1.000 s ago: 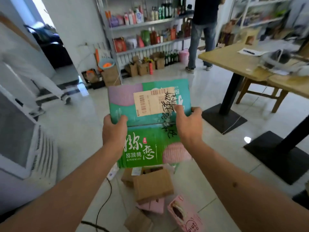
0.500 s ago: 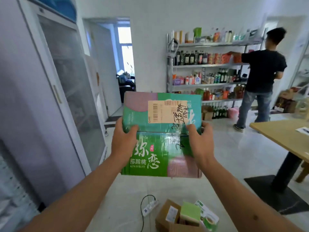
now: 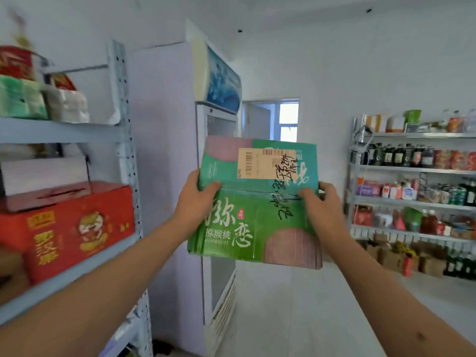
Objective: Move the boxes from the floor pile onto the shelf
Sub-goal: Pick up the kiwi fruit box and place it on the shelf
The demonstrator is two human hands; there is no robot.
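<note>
Two-handed grip, one hand on each side edge of the green box [image 3: 253, 199]: left hand [image 3: 197, 202] wrapped round the left edge with the thumb across the printed top, right hand [image 3: 323, 206] mirroring it on the right edge, thumb laid flat on the lid. Held out at arm's length, up at chest height, clear of the floor and touching nothing else. Top face with the shipping label [image 3: 266, 163] tipped toward the camera, probably so the far end leads into a gap. Wide side hold likely chosen for balance on a flat, broad carton. Shelf [image 3: 64, 131] close on the left, well stocked already: red box [image 3: 72, 228] on the middle level, wrapped packs [image 3: 38, 99] above. Fridge [image 3: 177, 163] straight behind the box. Second shelf [image 3: 412, 171] of bottles far right. Carry underway, placing not yet done; needs a swing left into whatever free slot exists.
</note>
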